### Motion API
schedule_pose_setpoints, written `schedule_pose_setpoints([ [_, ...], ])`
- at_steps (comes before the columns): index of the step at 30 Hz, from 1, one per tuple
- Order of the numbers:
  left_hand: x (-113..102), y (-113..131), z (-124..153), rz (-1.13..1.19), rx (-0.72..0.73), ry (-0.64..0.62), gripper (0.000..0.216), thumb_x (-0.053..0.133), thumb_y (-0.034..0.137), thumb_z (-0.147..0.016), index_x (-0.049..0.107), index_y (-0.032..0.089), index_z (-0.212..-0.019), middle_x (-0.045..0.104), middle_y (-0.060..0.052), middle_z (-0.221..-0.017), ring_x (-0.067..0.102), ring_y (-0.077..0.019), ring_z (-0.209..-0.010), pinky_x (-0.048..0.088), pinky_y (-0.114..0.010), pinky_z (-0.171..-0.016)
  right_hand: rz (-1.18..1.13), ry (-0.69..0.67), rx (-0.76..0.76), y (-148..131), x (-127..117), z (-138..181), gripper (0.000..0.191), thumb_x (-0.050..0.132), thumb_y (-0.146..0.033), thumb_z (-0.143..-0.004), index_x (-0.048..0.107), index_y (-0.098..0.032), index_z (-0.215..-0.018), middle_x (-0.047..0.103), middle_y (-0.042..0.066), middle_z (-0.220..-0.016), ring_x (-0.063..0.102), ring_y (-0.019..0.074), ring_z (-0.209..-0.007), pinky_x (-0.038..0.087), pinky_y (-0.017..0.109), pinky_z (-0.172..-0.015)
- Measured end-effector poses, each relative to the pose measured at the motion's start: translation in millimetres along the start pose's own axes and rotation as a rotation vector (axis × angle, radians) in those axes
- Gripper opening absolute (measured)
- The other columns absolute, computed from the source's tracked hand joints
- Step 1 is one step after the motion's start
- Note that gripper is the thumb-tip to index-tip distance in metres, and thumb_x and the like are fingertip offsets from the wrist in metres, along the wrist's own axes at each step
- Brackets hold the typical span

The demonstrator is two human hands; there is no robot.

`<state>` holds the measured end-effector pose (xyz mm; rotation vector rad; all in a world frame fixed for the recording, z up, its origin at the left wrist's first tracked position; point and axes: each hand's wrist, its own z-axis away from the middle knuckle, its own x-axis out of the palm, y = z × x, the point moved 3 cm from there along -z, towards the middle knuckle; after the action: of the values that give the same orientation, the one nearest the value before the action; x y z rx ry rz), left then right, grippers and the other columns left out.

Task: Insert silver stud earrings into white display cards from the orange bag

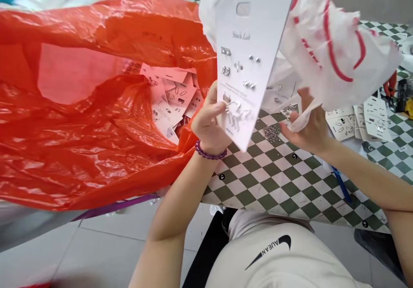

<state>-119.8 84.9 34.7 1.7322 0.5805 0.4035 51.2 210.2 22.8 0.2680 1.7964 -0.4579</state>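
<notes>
- two bare arms reached out from a pale shirt (pixel 274 253) with a dark logo, over a grey tile floor (pixel 97 253).
- a beaded purple bracelet (pixel 211 151) sat on the left wrist.
- the left hand (pixel 208 124) was closed in a narrow pinch on the lower edge of a white earring card (pixel 247 56), which stood tilted up with small silver earrings on it.
- the right hand (pixel 308 124) was closed around a twisted strip of a white plastic bag (pixel 338 43) with red print, just beside the earring card, and the bag billowed up behind it.
- a large orange plastic bag (pixel 80 150) spread across the left side, just beside the left hand, with many printed paper cards (pixel 171 99) heaped in its opening.
- a checkered green and white table (pixel 274 180) lay under both hands, and a small heap of silver studs (pixel 271 133) sat on it between them.
- a blue pen (pixel 342 187) lay near the table's front edge, below the right forearm.
- more earring cards (pixel 376 120) lay in a loose stack further right, well apart from the hands.
- red-handled pliers (pixel 390 84) lay beyond that stack, near the far right edge.
</notes>
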Motion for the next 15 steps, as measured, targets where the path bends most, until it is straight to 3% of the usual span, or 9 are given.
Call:
schedule_pose_setpoints([
  [4, -11, 4, -3, 0.042, 0.066, -0.101, 0.03, 0.03, 0.038, -0.091, 0.052, 0.034, -0.11, 0.045, 0.005, -0.145, 0.039, -0.0251, -0.139, 0.05, -0.048, -0.1, -0.036, -0.106, -0.047, 1, 10, 28, 0.025, 0.057, -0.033, -0.084, 0.064, -0.033, -0.108, 0.066, 0.008, -0.12, 0.056, 0.0352, -0.117, 0.044, 0.059, -0.097],
  [7, -14, -2, -5, -0.098, -0.005, -0.138, 0.023, 0.041, 0.036, -0.089, 0.055, 0.032, -0.107, 0.049, 0.003, -0.142, 0.039, -0.0297, -0.138, 0.053, -0.051, -0.095, -0.08, -0.189, -0.144, 10, 10, 45, 0.018, 0.056, -0.03, -0.085, 0.069, -0.032, -0.097, 0.068, 0.006, -0.117, 0.063, 0.0317, -0.107, 0.051, 0.053, -0.089],
  [10, -12, -8, -6, -0.093, -0.049, -0.173, 0.023, 0.044, 0.035, -0.088, 0.055, 0.031, -0.108, 0.053, 0.0, -0.138, 0.042, -0.0304, -0.136, 0.054, -0.051, -0.093, -0.128, -0.237, -0.252, 15, 11, 65, 0.016, 0.056, -0.027, -0.084, 0.071, -0.031, -0.086, 0.071, 0.004, -0.11, 0.068, 0.028, -0.097, 0.056, 0.048, -0.082],
  [15, -7, -26, -7, -0.096, -0.113, -0.226, 0.029, 0.049, 0.041, -0.086, 0.056, 0.03, -0.111, 0.06, -0.004, -0.126, 0.053, -0.0295, -0.126, 0.057, -0.048, -0.088, -0.142, -0.019, -0.27, 3, 2, 105, 0.017, 0.059, -0.025, -0.08, 0.073, -0.034, -0.085, 0.074, 0.003, -0.096, 0.071, 0.0274, -0.088, 0.061, 0.047, -0.075],
])
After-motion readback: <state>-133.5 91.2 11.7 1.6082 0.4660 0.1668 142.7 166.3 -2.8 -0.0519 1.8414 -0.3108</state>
